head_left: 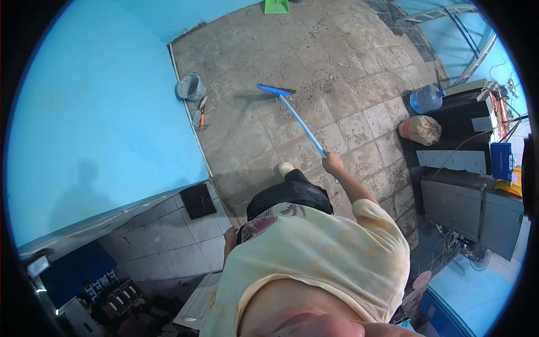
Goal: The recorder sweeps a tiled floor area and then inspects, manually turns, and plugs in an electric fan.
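Observation:
My right hand (333, 163) is closed round the pale blue handle (303, 126) of a broom, out ahead of my body. The broom's blue head (273, 90) rests on the dusty tiled floor (255, 143), beside scattered dirt and rubble (327, 85). My left hand (230, 236) hangs low by my left side, near my dark shorts. Its fingers are too small and partly hidden to make out, and I see nothing held in it.
By the blue wall (106, 112) at left stand a grey bucket (191, 87) and orange-handled hand tools (200, 115). A green dustpan (277, 6) lies far ahead. At right are a large water bottle (426, 98), a sack (420, 130) and dark cabinets (457, 126).

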